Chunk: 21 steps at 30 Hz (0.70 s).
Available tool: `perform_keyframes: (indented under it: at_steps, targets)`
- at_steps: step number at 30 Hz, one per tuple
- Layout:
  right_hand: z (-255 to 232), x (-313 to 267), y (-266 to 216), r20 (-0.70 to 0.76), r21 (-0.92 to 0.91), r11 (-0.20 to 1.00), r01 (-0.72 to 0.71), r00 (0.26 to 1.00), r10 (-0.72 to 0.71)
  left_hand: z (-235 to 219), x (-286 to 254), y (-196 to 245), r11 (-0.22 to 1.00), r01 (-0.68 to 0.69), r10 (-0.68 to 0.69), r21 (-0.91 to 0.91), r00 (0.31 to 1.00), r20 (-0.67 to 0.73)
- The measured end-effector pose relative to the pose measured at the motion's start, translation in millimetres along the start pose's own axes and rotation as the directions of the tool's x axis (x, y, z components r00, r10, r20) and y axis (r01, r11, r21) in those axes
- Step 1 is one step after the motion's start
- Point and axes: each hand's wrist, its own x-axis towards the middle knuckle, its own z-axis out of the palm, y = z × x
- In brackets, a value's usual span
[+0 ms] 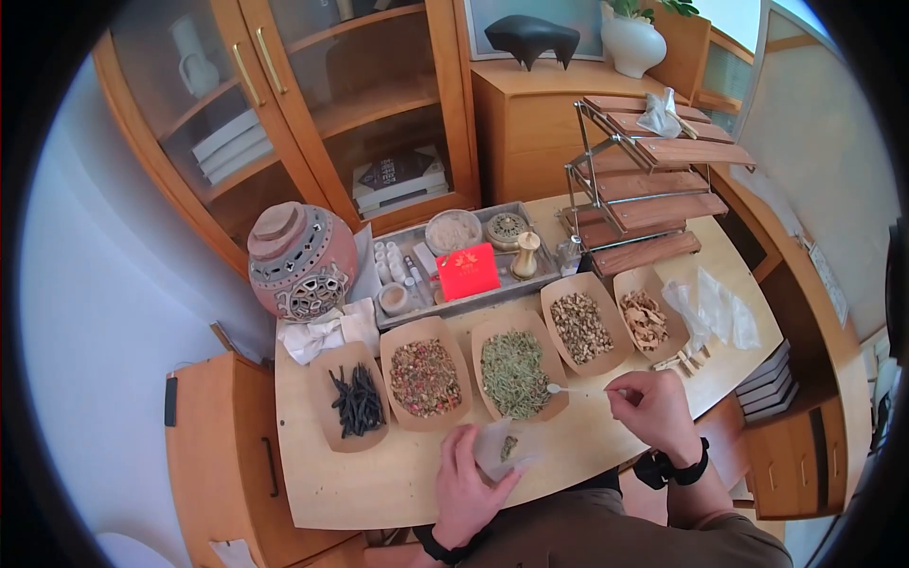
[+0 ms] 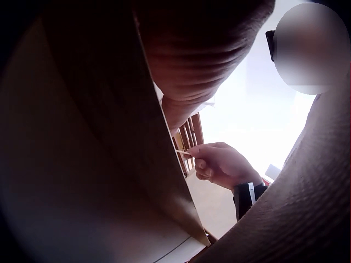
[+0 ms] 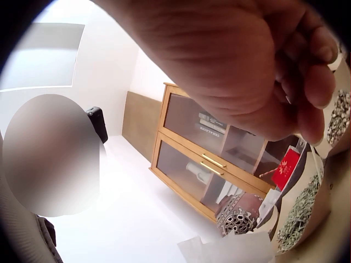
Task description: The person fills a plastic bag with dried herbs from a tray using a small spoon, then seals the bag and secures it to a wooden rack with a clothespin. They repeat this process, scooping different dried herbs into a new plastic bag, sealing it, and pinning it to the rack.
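Observation:
My left hand [image 1: 469,483] holds a small translucent white pouch [image 1: 494,452] by its side, low over the table's front edge. A little greenish herb shows inside it. With thumb and fingertips, my right hand [image 1: 655,412] pinches the thin handle of a small white spoon [image 1: 557,388]. The spoon's bowl overlaps the right side of the dried green herb [image 1: 511,364], which fills a brown paper tray [image 1: 485,333]. In the left wrist view the pinched handle [image 2: 183,153] shows as a thin stick. The pouch [image 3: 233,249] appears pale at the bottom of the right wrist view.
Other paper trays hold black pods [image 1: 356,399], a reddish mix [image 1: 424,377], chopped brown pieces [image 1: 580,328] and tan chips [image 1: 644,320]. Clothespins [image 1: 682,360] and clear bags [image 1: 724,308] lie right. Behind stand a grey tray [image 1: 402,320], a clay jar [image 1: 301,260] and a wooden rack [image 1: 653,189].

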Motion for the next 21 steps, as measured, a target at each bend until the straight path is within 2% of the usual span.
perform_keyframes:
  at_steps: [4,5,6,7,8,10,16,21]
  targets:
    - [32.6,9.0,7.4,0.089,-0.003,0.999,0.05,0.995,-0.05,0.0,-0.6,-1.8,1.0,-0.009,0.009,-0.017,1.0,-0.003]
    - [44.0,10.7,7.1,0.14,0.196,0.975,-0.103,0.987,0.076,-1.1,-0.7,-0.7,1.0,-0.009,0.009,-0.016,1.0,0.001]
    - [51.5,12.8,6.1,0.216,0.377,0.891,-0.255,0.959,0.183,-2.0,0.1,-0.8,1.0,-0.009,0.009,-0.014,1.0,0.001]
    - [54.5,14.6,5.7,0.282,0.405,0.866,-0.295,0.941,0.188,-1.4,0.2,-2.0,1.0,-0.007,0.007,-0.012,1.0,-0.004]
    - [58.3,15.1,7.4,0.287,0.405,0.866,-0.293,0.94,0.184,-0.5,-0.7,-3.1,1.0,-0.006,0.006,-0.019,1.0,-0.003]
    - [64.1,14.8,12.3,0.293,0.541,0.775,-0.326,0.937,0.19,-1.3,-1.2,-4.8,1.0,-0.001,0.001,-0.025,1.0,-0.002]
    - [55.5,14.6,23.9,0.29,0.657,0.663,-0.357,0.933,0.216,-0.9,2.4,-4.3,0.999,-0.039,0.04,-0.038,0.999,0.014]
    - [46.6,16.9,33.0,0.273,0.686,0.632,-0.36,0.933,0.235,-2.8,3.2,-1.4,0.999,-0.021,0.022,-0.048,1.0,0.016]
